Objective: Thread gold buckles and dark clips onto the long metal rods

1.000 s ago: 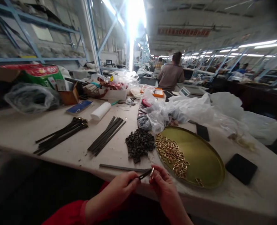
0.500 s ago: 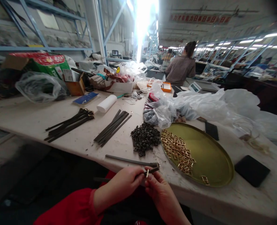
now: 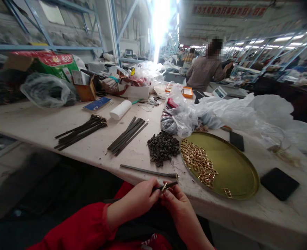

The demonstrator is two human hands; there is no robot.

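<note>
My left hand (image 3: 140, 199), in a red sleeve, pinches a thin black strap (image 3: 169, 185) just below the table's front edge. My right hand (image 3: 175, 205) meets it from the right, its fingers closed on a small gold buckle (image 3: 164, 187) that sits on the strap. Another black strap (image 3: 148, 171) lies on the table right above my hands. A pile of small dark loops (image 3: 162, 147) sits beyond it. Next to that pile, a round brass tray (image 3: 233, 170) holds several gold buckles (image 3: 198, 161).
Two bundles of black straps (image 3: 128, 135) (image 3: 82, 132) lie on the white table (image 3: 39, 126). Clear plastic bags (image 3: 221, 116), a white roll (image 3: 120, 109), boxes and two black pads (image 3: 279, 183) crowd the back and right. A person stands further back at another bench.
The gold buckle has slid from the strap's tip further onto the strap. My hands have stayed together at the table edge while my view shifted slightly.
</note>
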